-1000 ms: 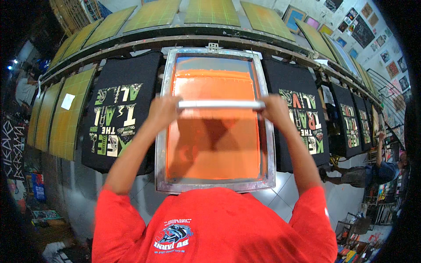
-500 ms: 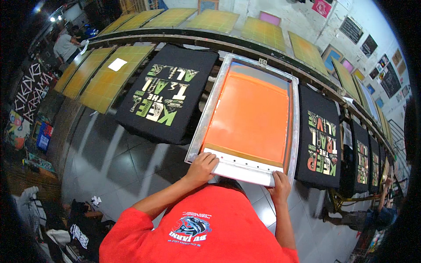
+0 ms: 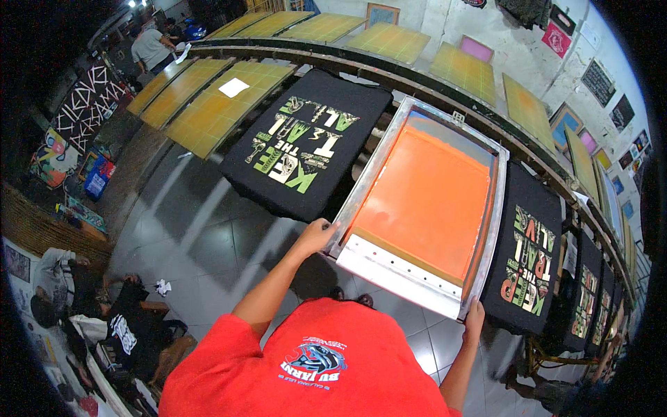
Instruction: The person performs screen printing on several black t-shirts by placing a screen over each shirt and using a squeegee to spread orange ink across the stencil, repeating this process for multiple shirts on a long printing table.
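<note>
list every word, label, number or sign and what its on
Wording not copied:
Left black shirt, beside the framed screen: green and cream letters
Right black shirt, on its other side: green, cream and orange letters
Red shirt: white letters around an emblem, smallest unreadable
Dark banner, upper left: angular white letters
Dark poster, upper right: marks too small to read

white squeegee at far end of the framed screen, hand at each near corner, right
Not the far end: the head view shows the white squeegee at the near end of the framed screen. Left hand and right hand are at its near corners.
</note>
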`<state>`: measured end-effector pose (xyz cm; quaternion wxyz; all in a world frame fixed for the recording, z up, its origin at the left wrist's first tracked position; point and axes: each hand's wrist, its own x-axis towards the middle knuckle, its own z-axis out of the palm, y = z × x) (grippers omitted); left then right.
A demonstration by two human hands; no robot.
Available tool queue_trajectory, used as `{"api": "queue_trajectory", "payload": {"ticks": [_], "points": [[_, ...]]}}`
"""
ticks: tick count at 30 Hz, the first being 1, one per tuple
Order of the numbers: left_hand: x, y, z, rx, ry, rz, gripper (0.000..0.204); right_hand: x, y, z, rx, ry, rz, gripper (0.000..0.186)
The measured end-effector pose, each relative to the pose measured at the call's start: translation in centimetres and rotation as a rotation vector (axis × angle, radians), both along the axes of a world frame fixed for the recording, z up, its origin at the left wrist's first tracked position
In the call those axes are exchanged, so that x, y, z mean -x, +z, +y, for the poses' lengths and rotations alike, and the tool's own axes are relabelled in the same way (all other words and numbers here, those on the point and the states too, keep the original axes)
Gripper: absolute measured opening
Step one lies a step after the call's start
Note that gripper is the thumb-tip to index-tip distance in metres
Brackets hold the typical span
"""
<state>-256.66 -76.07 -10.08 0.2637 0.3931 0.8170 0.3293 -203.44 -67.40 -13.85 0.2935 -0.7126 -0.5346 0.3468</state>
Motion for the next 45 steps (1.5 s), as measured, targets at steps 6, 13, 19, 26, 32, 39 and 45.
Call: {"api": "queue_trajectory", "payload": {"ticks": [6,13,19,26,32,39,45], "points": [[-1.3,0.6,1.1,-0.006,0.018,0.08,0.058,1.9,1.1,0.8,-0.127,-0.011,-0.103,0.048],[1.8,4.2,-1.7,-0.003,0.01,0.052,0.054,4.9,6.3,-2.2,-0.136,-0.058,-0.102,0.047],[13.7,5.4,-5.6,-0.056,0.031,0.045,0.049,15.7,5.2,-5.8,-0.168,-0.03,-0.122,0.045],[34.9,2.5,-11.2,-0.079,0.076,0.165,0.049,39.4,4.0,-9.3,-0.137,0.044,-0.042,0.042],[44.5,1.8,-10.8,-0.018,0.036,0.197,0.051,49.3,4.0,-9.6,-0.183,0.024,-0.067,0.048],[47.8,-0.2,-7.9,-0.023,-0.023,0.138,0.054,51.3,3.3,-8.4,-0.189,-0.037,-0.097,0.05],[46.1,1.1,-7.5,0.005,-0.041,0.151,0.052,49.3,0.1,-8.1,-0.243,-0.063,-0.122,0.052]]}}
